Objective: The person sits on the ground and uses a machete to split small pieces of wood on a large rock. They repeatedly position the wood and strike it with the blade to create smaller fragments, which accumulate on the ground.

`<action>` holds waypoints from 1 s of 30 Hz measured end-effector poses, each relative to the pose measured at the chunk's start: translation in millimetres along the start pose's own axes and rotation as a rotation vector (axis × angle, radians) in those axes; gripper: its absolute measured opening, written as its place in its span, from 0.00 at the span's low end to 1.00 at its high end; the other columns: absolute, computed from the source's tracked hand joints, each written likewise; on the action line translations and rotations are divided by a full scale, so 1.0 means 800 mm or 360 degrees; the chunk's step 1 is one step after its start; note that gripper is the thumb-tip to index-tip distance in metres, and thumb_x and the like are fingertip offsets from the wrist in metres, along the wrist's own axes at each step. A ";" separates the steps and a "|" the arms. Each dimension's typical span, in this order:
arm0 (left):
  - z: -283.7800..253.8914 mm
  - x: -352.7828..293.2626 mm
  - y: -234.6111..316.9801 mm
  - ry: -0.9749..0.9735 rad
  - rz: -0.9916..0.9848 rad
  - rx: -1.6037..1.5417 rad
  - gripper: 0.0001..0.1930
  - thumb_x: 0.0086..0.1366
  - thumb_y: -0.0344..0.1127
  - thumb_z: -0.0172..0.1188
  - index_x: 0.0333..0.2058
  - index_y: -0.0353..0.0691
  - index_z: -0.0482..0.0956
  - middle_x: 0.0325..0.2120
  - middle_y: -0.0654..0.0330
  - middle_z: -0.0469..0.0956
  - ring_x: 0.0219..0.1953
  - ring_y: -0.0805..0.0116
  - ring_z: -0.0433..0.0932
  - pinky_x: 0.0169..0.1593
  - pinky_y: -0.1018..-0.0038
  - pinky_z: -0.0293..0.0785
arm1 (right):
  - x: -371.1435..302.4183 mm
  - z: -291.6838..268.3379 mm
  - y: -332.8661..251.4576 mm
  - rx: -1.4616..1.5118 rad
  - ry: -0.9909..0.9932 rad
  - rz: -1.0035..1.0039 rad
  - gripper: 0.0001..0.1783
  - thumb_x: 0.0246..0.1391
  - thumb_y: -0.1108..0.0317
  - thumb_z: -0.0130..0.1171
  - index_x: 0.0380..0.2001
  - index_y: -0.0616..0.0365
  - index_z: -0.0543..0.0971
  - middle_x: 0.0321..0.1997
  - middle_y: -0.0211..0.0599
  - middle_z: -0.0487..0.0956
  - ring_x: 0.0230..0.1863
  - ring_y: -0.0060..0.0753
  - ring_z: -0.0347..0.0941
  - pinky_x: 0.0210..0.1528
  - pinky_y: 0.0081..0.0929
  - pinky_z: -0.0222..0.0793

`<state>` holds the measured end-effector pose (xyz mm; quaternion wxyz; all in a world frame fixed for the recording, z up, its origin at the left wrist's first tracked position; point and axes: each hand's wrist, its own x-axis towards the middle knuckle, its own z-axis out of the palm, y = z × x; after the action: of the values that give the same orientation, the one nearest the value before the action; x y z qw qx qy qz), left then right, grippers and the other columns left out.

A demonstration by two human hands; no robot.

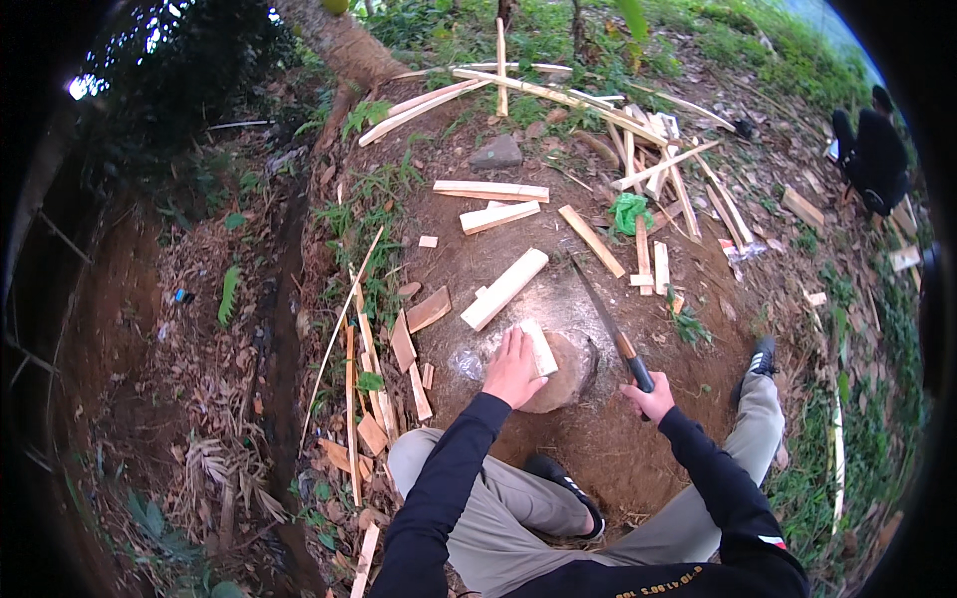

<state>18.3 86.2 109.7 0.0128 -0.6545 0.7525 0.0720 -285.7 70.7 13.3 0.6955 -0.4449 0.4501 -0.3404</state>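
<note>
My left hand (pixel 512 370) grips a short pale wood block (pixel 539 347) from its left side. The block rests on a round tree stump (pixel 558 391) in front of me. My right hand (pixel 653 396) is closed around the black handle of a machete (pixel 604 317), to the right of the stump. Its long narrow blade points forward and slightly left, apart from the block. Just beyond the stump lies a thick pale wood beam (pixel 505 290), with a small chip against its side.
Several cut boards (pixel 490 190) lie farther ahead, with a grey stone (pixel 496 152) behind them. A pile of sticks (pixel 658 159) and a green plastic bag (pixel 629 213) are at the far right. Long strips (pixel 351 399) lie left, beside a ditch (pixel 284 299). A tree trunk (pixel 344 45) stands behind.
</note>
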 end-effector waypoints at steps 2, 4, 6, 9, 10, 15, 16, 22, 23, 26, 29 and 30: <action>0.003 0.000 0.002 -0.0010 -0.0003 0.0005 0.47 0.56 0.49 0.67 0.65 0.28 0.52 0.66 0.35 0.50 0.70 0.39 0.49 0.69 0.55 0.55 | 0.000 -0.008 -0.003 -0.0664 0.0140 -0.0547 0.16 0.46 0.65 0.67 0.18 0.60 0.70 0.10 0.35 0.70 0.11 0.29 0.67 0.17 0.29 0.63; 0.002 0.003 0.003 -0.0017 0.0023 0.0014 0.48 0.55 0.48 0.68 0.64 0.28 0.52 0.66 0.34 0.50 0.70 0.38 0.49 0.69 0.55 0.55 | -0.001 -0.017 -0.006 -0.0971 0.0241 -0.0749 0.17 0.43 0.63 0.66 0.17 0.63 0.70 0.11 0.40 0.68 0.12 0.36 0.68 0.21 0.34 0.64; 0.005 0.001 0.000 0.0002 0.0031 0.0034 0.48 0.55 0.48 0.68 0.65 0.28 0.52 0.66 0.33 0.50 0.69 0.38 0.49 0.69 0.55 0.55 | -0.008 -0.016 -0.015 -0.0905 0.0265 -0.0610 0.20 0.41 0.60 0.65 0.16 0.66 0.69 0.11 0.46 0.65 0.14 0.47 0.69 0.25 0.41 0.64; 0.007 0.000 0.002 0.0012 0.0031 0.0064 0.48 0.55 0.48 0.68 0.65 0.27 0.52 0.66 0.33 0.50 0.69 0.38 0.49 0.69 0.55 0.55 | -0.019 -0.023 -0.026 -0.1038 0.0410 -0.0700 0.19 0.41 0.62 0.64 0.16 0.66 0.69 0.12 0.49 0.67 0.15 0.50 0.69 0.23 0.40 0.65; 0.007 0.001 0.004 0.0012 0.0028 0.0074 0.48 0.55 0.48 0.68 0.65 0.27 0.52 0.66 0.33 0.50 0.70 0.38 0.49 0.69 0.55 0.55 | -0.019 -0.026 -0.028 -0.1025 0.0427 -0.0635 0.19 0.42 0.62 0.64 0.16 0.66 0.69 0.12 0.50 0.67 0.16 0.51 0.70 0.24 0.40 0.65; 0.011 -0.001 0.002 0.0010 0.0015 0.0097 0.48 0.56 0.49 0.67 0.65 0.26 0.51 0.66 0.34 0.49 0.70 0.39 0.49 0.68 0.54 0.55 | -0.026 -0.033 -0.024 -0.1167 0.0550 -0.0511 0.19 0.43 0.61 0.63 0.16 0.67 0.71 0.15 0.56 0.71 0.20 0.55 0.74 0.26 0.42 0.69; 0.016 -0.002 0.000 0.0005 0.0013 0.0135 0.48 0.56 0.50 0.66 0.65 0.26 0.51 0.66 0.34 0.49 0.70 0.39 0.49 0.68 0.54 0.55 | -0.028 -0.035 -0.020 -0.1200 0.0538 -0.0421 0.19 0.43 0.60 0.64 0.17 0.67 0.73 0.18 0.55 0.75 0.24 0.55 0.77 0.31 0.43 0.73; 0.014 -0.016 0.023 -0.0102 -0.0008 0.0316 0.48 0.57 0.53 0.65 0.65 0.25 0.52 0.66 0.35 0.51 0.70 0.42 0.51 0.68 0.50 0.53 | -0.036 -0.062 0.000 -0.1546 0.0414 -0.0446 0.14 0.42 0.59 0.64 0.26 0.60 0.78 0.24 0.52 0.80 0.31 0.55 0.79 0.39 0.45 0.76; 0.012 -0.017 0.026 -0.0137 -0.0010 0.0315 0.48 0.57 0.54 0.65 0.65 0.26 0.52 0.67 0.36 0.51 0.70 0.43 0.51 0.68 0.50 0.55 | -0.038 -0.063 0.004 -0.1537 0.0404 -0.0488 0.13 0.42 0.61 0.64 0.27 0.59 0.78 0.24 0.51 0.79 0.30 0.55 0.78 0.38 0.45 0.76; 0.003 -0.021 0.036 -0.0244 -0.0018 0.0303 0.47 0.58 0.55 0.64 0.65 0.28 0.54 0.67 0.38 0.52 0.69 0.46 0.53 0.66 0.49 0.59 | -0.038 -0.074 0.016 -0.1708 0.0323 -0.0392 0.13 0.42 0.60 0.64 0.27 0.57 0.78 0.26 0.51 0.80 0.32 0.55 0.79 0.39 0.46 0.76; -0.014 -0.026 0.044 -0.0379 0.0022 0.0222 0.43 0.60 0.55 0.62 0.64 0.32 0.58 0.65 0.40 0.56 0.67 0.48 0.59 0.64 0.53 0.62 | -0.039 -0.079 0.021 -0.1885 0.0207 -0.0330 0.15 0.43 0.59 0.63 0.31 0.58 0.78 0.28 0.52 0.81 0.35 0.55 0.79 0.41 0.47 0.75; -0.021 -0.029 0.041 -0.0435 0.0067 0.0159 0.40 0.61 0.56 0.61 0.63 0.33 0.61 0.64 0.41 0.60 0.65 0.48 0.62 0.63 0.55 0.63 | -0.039 -0.080 0.024 -0.1946 0.0163 -0.0317 0.16 0.43 0.59 0.63 0.32 0.58 0.78 0.30 0.52 0.81 0.36 0.55 0.79 0.41 0.47 0.75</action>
<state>-9.5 111.0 132.3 0.1462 -0.6213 0.7599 0.1231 -354.9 85.2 -7.0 0.2571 -0.7856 0.5528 -0.1052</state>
